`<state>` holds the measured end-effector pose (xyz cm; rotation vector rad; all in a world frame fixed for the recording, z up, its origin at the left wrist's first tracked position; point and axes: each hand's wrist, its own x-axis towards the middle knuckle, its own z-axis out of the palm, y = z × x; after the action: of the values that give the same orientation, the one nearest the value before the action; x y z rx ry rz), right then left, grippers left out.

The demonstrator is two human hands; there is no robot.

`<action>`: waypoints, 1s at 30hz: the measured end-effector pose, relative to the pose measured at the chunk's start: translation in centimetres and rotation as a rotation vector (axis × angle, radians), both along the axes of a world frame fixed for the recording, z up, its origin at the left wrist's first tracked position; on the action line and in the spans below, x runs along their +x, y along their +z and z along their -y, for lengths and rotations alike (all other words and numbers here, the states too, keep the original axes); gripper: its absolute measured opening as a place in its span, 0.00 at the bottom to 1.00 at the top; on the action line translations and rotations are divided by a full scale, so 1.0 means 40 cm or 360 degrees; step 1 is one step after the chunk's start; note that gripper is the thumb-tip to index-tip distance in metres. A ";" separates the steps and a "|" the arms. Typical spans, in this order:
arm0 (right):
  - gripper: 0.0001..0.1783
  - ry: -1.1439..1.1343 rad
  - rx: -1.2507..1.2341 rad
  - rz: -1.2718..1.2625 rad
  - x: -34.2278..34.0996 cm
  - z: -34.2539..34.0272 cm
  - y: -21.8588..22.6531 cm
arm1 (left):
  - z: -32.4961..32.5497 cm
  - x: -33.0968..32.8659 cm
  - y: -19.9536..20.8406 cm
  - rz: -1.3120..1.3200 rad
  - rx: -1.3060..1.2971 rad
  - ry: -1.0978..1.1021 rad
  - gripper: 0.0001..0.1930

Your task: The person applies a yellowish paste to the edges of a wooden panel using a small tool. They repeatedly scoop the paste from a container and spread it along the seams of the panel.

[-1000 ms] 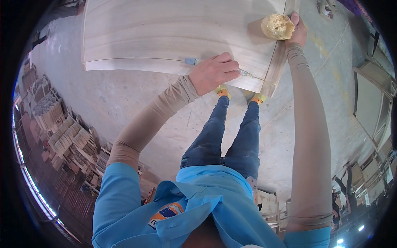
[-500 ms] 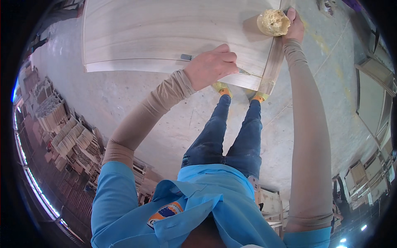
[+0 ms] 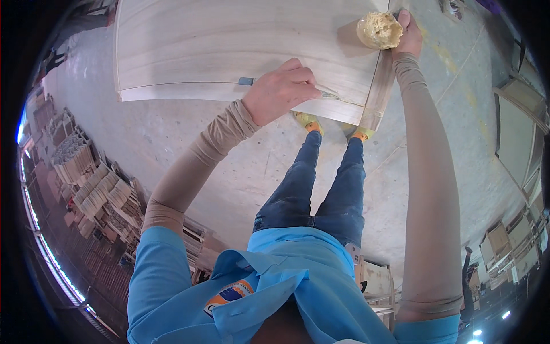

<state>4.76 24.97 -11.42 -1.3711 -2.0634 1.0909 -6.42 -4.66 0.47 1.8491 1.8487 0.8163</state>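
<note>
My left hand (image 3: 282, 92) is closed round a thin tool, whose blue-grey handle end (image 3: 246, 81) sticks out to its left. The tool's narrow metal blade (image 3: 328, 95), probably a putty knife's, points right along the front edge of a pale wooden panel (image 3: 229, 40). Near the panel's right side stands a clear tub of yellowish putty (image 3: 379, 30), its rough mass showing at the mouth. My right hand (image 3: 408, 37) is beside the tub, closed at the panel's right edge with its thumb uppermost; the tub and edge hide most of its fingers.
A wooden strip (image 3: 375, 109) runs down the panel's right side. My feet (image 3: 309, 121) stand on the concrete floor (image 3: 229, 143) below the front edge. Stacked wooden pieces (image 3: 103, 189) lie to the left; framed panels (image 3: 515, 132) stand at right.
My left hand has slid slightly left and away from me along the front edge, carrying the putty knife with it. My right hand and the tub stay where they were.
</note>
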 end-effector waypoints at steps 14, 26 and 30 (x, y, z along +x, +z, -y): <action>0.39 -0.0023 -0.0013 0.0033 0.001 -0.001 0.009 | -0.015 -0.018 -0.001 -0.0261 0.0064 -0.0320 0.12; 0.26 -0.0035 -0.0097 -0.0309 -0.023 0.047 0.047 | -0.033 -0.014 -0.002 -0.0055 0.0049 -0.0180 0.07; 0.27 -0.0021 -0.0128 -0.0239 -0.025 0.050 0.068 | -0.039 -0.001 -0.004 -0.0196 0.0063 -0.0223 0.08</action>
<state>3.77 22.99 -8.69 -1.2960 -1.9198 1.2440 -6.47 -3.10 0.31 2.0690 1.7615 0.7094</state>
